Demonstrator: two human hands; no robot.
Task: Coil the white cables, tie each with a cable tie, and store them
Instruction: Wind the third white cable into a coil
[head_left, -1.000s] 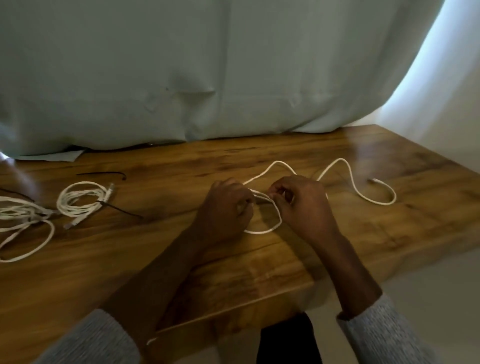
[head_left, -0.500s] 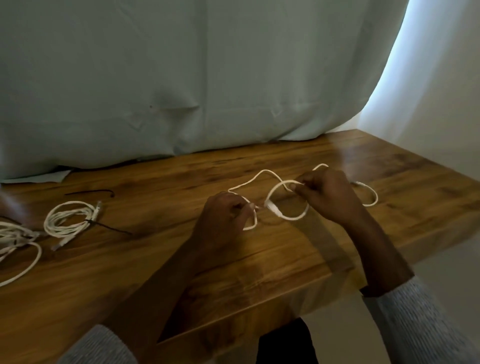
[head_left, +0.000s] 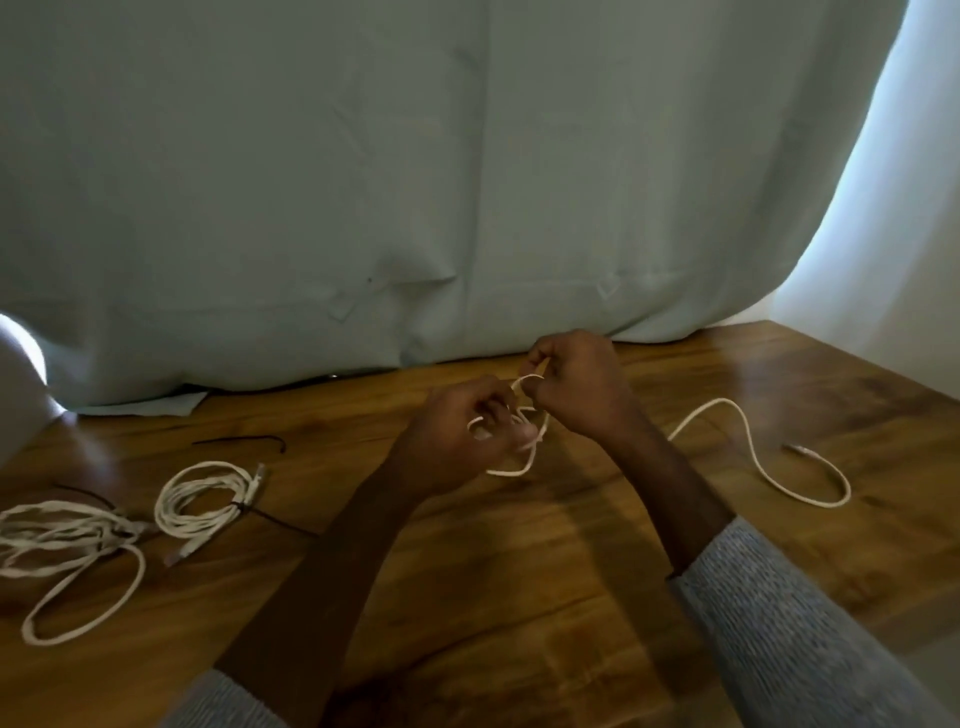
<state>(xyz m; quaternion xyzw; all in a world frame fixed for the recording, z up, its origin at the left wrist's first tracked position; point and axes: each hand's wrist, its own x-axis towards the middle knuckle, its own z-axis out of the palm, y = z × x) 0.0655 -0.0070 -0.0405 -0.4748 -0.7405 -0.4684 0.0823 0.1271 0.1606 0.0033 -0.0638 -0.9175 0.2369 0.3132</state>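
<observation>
Above the middle of the wooden table (head_left: 519, 571), both hands work one white cable (head_left: 753, 457). My left hand (head_left: 457, 441) grips small loops of it, which hang just below the fingers. My right hand (head_left: 576, 384) pinches a strand of the same cable right beside the left. The rest of that cable trails in waves over the table to the right, ending in a plug (head_left: 797, 448). At the left lies a coiled white cable (head_left: 202, 499) bound with a black tie. A loose tangle of white cable (head_left: 62, 545) lies at the far left.
A black cable tie (head_left: 239, 441) lies on the table behind the bound coil. A pale green curtain (head_left: 415, 182) hangs along the table's back edge. The table's right corner and edge run at the far right, with a white wall beyond.
Both hands have lifted off the table and come together, the right one swinging back left with a new loop. More of the cable is now gathered at the left hand.
</observation>
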